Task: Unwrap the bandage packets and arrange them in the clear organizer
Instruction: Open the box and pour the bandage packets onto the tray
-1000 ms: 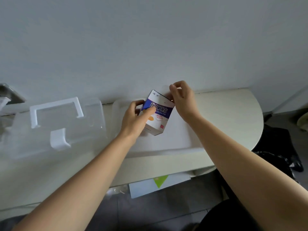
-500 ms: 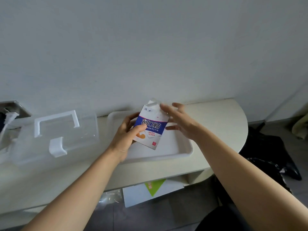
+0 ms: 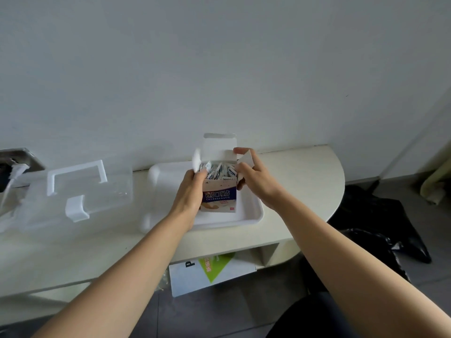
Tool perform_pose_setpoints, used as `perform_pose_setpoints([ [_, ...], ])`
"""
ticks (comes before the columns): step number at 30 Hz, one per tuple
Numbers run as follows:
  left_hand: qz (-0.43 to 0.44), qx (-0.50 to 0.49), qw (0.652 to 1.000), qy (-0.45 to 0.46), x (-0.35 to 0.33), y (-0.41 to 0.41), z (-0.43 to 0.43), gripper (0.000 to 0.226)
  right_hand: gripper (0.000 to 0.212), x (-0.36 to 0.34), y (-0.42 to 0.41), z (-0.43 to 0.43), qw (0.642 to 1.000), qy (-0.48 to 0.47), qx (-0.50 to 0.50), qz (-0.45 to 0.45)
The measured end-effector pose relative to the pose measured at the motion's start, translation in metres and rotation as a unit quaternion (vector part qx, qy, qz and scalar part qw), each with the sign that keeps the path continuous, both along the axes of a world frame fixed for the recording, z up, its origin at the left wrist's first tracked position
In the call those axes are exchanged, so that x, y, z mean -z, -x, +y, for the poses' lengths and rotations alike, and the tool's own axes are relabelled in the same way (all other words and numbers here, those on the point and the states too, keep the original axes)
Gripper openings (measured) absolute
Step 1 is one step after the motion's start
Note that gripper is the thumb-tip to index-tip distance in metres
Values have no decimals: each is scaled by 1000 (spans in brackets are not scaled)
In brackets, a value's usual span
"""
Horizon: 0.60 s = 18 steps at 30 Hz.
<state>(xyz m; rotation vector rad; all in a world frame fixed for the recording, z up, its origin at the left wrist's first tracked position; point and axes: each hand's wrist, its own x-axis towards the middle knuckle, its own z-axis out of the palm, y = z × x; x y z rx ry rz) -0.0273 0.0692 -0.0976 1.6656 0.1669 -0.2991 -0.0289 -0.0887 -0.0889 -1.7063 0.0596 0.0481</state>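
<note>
Fingers (image 3: 198,175) of left hand (image 3: 189,195) wrap the bandage box (image 3: 219,198), steadying it upright over the white tray (image 3: 161,181). Right hand (image 3: 257,182) pinches the flap (image 3: 247,156) outward, I'd say to hold the mouth open. Bandage packets (image 3: 219,170) are all inside. Clear organizer (image 3: 92,191) is well left on the worktop (image 3: 305,191). I can't tell packet count, organizer latch state, or box-to-tray contact.

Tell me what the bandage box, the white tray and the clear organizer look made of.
By looks: bandage box, thin printed cardboard, matte, its flaps fold open; white tray, likely plastic, smooth, with a moulded rounded rim; clear organizer, transparent plastic, see-through, with opaque white handle and latch.
</note>
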Motion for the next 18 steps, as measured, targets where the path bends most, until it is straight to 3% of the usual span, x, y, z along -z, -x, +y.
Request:
perform_pose_setpoints([
  [3,2,-55,998,2,1,4,-18,34,44,0,8,-17,999,2,-19,45],
  [5,-11,-54,998,-17,1,3,-32,35,40,0,15,-31,996,9,-15,83],
  [8,-53,-16,998,-36,-2,0,-60,37,12,-3,26,-55,993,-34,81,75],
  [11,-98,19,994,-44,-6,-4,-88,26,19,-2,28,-79,981,-43,185,49],
  [14,-78,69,994,-22,-6,-8,-110,21,18,1,28,-101,970,-39,238,37],
  [18,-53,109,993,-11,3,-11,-129,12,15,7,31,-115,956,-65,273,86],
])
